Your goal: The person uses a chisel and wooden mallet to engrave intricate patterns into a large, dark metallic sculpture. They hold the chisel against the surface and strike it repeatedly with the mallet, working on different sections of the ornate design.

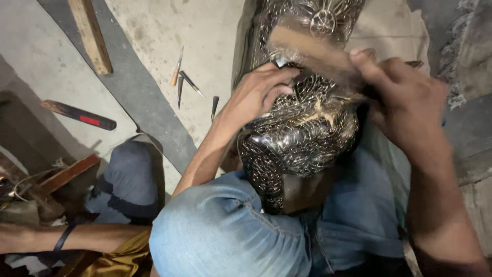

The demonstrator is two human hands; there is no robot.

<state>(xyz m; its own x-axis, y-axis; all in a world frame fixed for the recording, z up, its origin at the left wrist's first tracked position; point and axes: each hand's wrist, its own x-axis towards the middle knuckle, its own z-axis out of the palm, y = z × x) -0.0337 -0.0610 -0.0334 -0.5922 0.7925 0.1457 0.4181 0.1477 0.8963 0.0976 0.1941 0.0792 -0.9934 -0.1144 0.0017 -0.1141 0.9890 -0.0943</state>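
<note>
A dark, ornately engraved metal vessel point(297, 138) lies across my lap, its shiny pattern facing up. My left hand point(261, 92) presses down on its upper side, fingers curled on the surface. My right hand point(405, 97) grips a wooden brush point(312, 51), blurred with motion, held over the vessel's far part. My knees in blue jeans point(225, 231) are under the vessel.
Several pointed chisels point(187, 77) lie on the concrete floor to the left. A wooden plank point(92, 33) and a dark tool with a red mark point(79, 114) lie farther left. Another person's arm point(66, 238) with a wristband reaches in at bottom left. Cloth lies at right.
</note>
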